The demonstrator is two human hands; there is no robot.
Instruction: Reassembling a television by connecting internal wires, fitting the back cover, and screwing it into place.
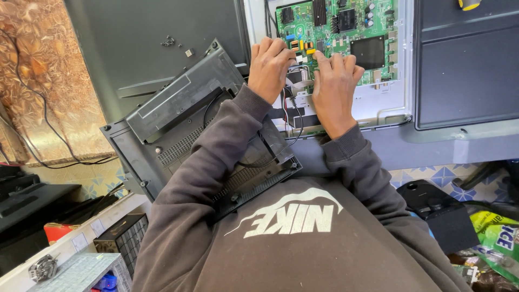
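Note:
A green circuit board point(346, 27) sits exposed in the white metal frame point(389, 103) of an opened flat-screen set. My left hand point(272, 65) is curled over the board's lower left corner, its fingertips closed at a small white wire connector point(299, 58). Red and black wires point(287, 105) run down from there. My right hand point(334, 89) lies beside it, fingertips bent onto the board next to a black square chip cover point(368, 52). A grey flat cable point(304, 82) shows between the two hands. What the right fingers grip is hidden.
A detached black rear cover point(178, 116) leans across my lap and left arm. Loose screws point(168, 40) lie on the set's dark back, and a yellow-handled tool point(469, 4) at top right. A black box point(446, 219), green packets point(500, 235) and a mesh bin point(81, 273) lie below.

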